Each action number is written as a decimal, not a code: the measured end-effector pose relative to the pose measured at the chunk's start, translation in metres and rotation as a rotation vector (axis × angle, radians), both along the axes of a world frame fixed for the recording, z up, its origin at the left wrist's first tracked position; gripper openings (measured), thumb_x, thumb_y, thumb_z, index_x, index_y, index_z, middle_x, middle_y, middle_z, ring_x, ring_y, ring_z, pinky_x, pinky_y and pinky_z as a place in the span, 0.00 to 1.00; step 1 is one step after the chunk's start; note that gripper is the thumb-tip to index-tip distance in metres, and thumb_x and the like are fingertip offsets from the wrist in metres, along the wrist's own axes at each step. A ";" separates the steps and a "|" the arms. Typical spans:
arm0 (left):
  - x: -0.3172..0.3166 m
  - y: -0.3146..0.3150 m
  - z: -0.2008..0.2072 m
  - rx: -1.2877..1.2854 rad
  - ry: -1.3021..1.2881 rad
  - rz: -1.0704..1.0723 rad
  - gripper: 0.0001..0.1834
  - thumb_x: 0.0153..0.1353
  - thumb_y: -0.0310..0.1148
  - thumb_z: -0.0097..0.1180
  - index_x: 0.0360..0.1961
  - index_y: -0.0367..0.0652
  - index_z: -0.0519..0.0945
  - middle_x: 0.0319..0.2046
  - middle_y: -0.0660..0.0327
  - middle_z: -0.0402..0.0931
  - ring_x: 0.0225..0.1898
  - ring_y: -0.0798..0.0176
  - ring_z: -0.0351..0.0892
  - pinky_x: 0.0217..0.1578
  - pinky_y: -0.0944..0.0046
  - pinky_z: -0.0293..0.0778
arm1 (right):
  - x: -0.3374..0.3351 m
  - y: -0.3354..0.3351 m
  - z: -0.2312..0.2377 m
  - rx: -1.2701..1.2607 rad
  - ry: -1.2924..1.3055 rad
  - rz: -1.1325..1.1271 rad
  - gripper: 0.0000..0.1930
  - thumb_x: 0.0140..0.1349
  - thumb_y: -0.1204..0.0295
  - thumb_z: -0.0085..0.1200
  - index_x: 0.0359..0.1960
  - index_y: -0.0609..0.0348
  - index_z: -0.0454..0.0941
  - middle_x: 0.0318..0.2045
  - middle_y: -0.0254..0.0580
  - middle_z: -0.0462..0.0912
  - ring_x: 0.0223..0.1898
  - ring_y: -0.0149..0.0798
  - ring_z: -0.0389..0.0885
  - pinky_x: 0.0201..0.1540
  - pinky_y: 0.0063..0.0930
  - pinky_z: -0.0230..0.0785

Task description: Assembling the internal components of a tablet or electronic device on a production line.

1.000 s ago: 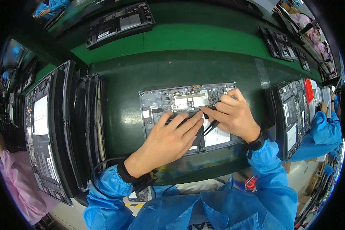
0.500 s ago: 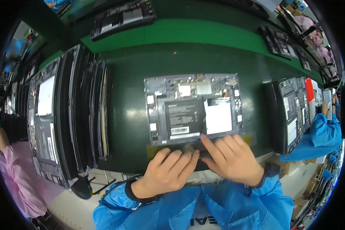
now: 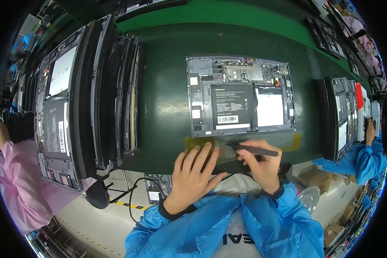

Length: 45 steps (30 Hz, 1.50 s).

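An opened tablet (image 3: 253, 99) lies flat on the dark green bench, its inside facing up. A circuit board (image 3: 245, 73) runs along its far side, above a black battery (image 3: 233, 105) and a white panel (image 3: 270, 107). My left hand (image 3: 195, 174) rests by the tablet's near edge, fingers spread and holding nothing, the fingertips over yellow tape on the bench. In my right hand (image 3: 264, 165) is a slim black pen-like tool (image 3: 260, 149), pinched in the fingers. Its thin tip points left, just short of the tablet, not touching it.
Several opened tablets stand on edge in a stack (image 3: 58, 107) at the left. Another stack (image 3: 339, 116) stands at the right, with a red item (image 3: 359, 96) beside it. Co-workers in a pink sleeve (image 3: 21, 180) and a blue sleeve (image 3: 367, 157) are on either side.
My hands have moved apart. My left fingers have spread, and the black tool now shows in my right hand. The view has shifted, so the bench appears higher and further right.
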<state>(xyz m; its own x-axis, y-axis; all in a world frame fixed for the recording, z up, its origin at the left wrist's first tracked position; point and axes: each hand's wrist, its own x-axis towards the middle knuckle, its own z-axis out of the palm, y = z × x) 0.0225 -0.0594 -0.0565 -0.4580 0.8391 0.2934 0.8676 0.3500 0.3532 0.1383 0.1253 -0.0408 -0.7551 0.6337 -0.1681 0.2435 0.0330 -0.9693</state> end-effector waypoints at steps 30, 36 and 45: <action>-0.054 0.057 0.051 0.030 0.147 -0.350 0.31 0.59 0.46 0.69 0.63 0.48 0.83 0.52 0.61 0.78 0.48 0.56 0.75 0.49 0.55 0.73 | 0.020 0.106 0.031 0.303 0.317 -0.047 0.13 0.55 0.76 0.76 0.41 0.68 0.88 0.34 0.47 0.89 0.37 0.38 0.87 0.42 0.29 0.80; -0.076 0.101 0.045 -0.088 0.071 -0.443 0.32 0.65 0.49 0.65 0.69 0.54 0.79 0.56 0.59 0.73 0.54 0.54 0.71 0.53 0.55 0.69 | 0.002 0.144 0.015 0.526 0.303 0.154 0.14 0.51 0.75 0.77 0.41 0.64 0.91 0.33 0.42 0.91 0.39 0.38 0.87 0.59 0.41 0.72; -0.077 0.107 0.050 -0.111 0.146 -0.479 0.32 0.64 0.51 0.65 0.66 0.48 0.81 0.58 0.64 0.76 0.50 0.59 0.73 0.53 0.55 0.69 | -0.014 0.136 0.019 0.623 0.157 0.209 0.10 0.52 0.73 0.76 0.38 0.54 0.94 0.36 0.35 0.92 0.41 0.34 0.87 0.70 0.46 0.61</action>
